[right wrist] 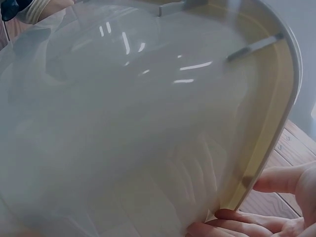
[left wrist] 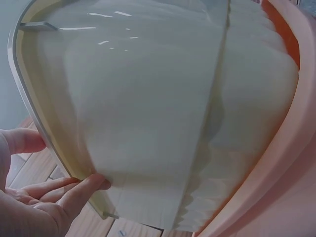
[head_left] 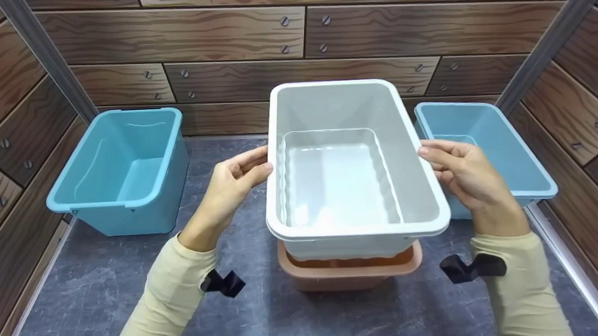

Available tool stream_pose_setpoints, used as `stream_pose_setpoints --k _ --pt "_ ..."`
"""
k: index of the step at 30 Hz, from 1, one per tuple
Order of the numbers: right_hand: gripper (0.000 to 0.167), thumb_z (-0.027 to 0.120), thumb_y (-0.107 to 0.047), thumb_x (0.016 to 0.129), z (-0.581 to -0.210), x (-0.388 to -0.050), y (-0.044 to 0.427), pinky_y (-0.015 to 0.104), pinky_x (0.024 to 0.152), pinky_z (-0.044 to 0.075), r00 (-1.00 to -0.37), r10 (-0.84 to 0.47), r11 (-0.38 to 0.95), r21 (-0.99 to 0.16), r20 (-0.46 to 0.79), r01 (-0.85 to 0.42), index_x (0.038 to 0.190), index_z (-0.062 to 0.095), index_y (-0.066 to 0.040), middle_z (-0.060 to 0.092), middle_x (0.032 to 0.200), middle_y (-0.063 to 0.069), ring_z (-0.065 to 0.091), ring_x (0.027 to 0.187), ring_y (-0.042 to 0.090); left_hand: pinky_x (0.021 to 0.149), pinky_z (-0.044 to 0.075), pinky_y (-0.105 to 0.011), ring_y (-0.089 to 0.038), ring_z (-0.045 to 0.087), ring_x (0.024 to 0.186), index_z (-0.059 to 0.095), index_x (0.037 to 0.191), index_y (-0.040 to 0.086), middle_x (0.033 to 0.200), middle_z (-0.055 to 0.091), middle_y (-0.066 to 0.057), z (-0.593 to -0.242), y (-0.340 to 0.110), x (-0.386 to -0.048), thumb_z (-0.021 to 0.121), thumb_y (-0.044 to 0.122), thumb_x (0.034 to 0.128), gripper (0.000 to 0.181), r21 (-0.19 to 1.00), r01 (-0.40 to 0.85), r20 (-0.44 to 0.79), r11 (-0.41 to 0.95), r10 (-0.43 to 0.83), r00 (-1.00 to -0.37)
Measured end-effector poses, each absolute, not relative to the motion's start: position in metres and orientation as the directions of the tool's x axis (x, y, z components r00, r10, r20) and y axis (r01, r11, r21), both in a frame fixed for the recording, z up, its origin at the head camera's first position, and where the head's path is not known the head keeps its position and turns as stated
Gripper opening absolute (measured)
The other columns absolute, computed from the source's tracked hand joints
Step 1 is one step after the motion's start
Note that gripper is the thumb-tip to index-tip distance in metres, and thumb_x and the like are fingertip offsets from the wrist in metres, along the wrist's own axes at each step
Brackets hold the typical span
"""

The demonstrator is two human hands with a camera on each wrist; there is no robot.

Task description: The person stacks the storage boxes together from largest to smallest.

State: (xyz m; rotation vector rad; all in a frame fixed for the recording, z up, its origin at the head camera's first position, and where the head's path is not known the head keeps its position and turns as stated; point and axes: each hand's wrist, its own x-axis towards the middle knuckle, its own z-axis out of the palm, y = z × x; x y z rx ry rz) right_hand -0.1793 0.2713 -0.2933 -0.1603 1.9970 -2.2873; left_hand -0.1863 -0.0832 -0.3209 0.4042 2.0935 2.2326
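Observation:
A white-grey bin (head_left: 338, 181) is held over an orange-brown bin (head_left: 353, 280), its lower part within or just above that bin's opening. My left hand (head_left: 223, 192) pinches the left rim, thumb on the rim and fingers beneath; in the left wrist view the fingers (left wrist: 74, 197) touch the white wall (left wrist: 138, 118). On the right rim my right hand (head_left: 471, 177) has the same pinch, and the right wrist view shows its thumb (right wrist: 279, 178) on the rim's edge. The inside of the white bin holds nothing.
At the left stands a turquoise bin (head_left: 136, 181). A blue bin (head_left: 503, 152) stands at the right, partly behind my right hand. Wood-patterned walls (head_left: 230, 36) and grey corner strips (head_left: 558, 31) enclose the dark marbled surface (head_left: 235, 314).

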Motion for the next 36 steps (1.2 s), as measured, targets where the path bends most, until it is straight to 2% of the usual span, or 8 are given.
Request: stream_pose_setpoints --k 5,26,36 --pt "0.026 0.051 -0.003 0.097 -0.294 -0.179 0.272 0.020 0.067 0.060 -0.989 -0.146 -0.121 -0.993 0.014 0.004 0.095 0.074 -0.014 0.076 0.086 0.000 0.073 0.075 0.010 0.096 0.054 -0.023 -0.015 0.063 0.112 0.050 0.135 -0.007 0.135 0.055 -0.028 -0.322 -0.082 -0.187 0.056 0.004 0.0927 0.044 0.988 0.137 0.151 -0.075 0.222 -0.963" --pt "0.026 0.052 -0.003 0.097 -0.301 -0.182 0.274 0.019 0.067 0.060 -0.987 -0.163 -0.123 -0.992 -0.004 0.025 0.094 0.075 -0.015 0.076 0.086 0.000 0.073 0.077 0.009 0.100 0.053 -0.026 -0.021 0.062 0.117 0.051 0.134 -0.008 0.135 0.055 -0.029 -0.326 -0.080 -0.187 0.056 0.004 0.0928 0.043 0.990 0.129 0.139 -0.059 0.212 -0.967" --pt "0.028 0.051 0.000 0.096 -0.307 -0.184 0.276 0.018 0.068 0.060 -0.991 -0.127 -0.129 -0.991 -0.030 0.046 0.092 0.075 -0.015 0.077 0.086 -0.001 0.073 0.077 0.009 0.099 0.053 -0.026 -0.016 0.063 0.114 0.051 0.135 -0.007 0.135 0.056 -0.027 -0.330 -0.078 -0.188 0.058 0.005 0.0921 0.045 0.994 0.105 0.112 -0.042 0.208 -0.972"
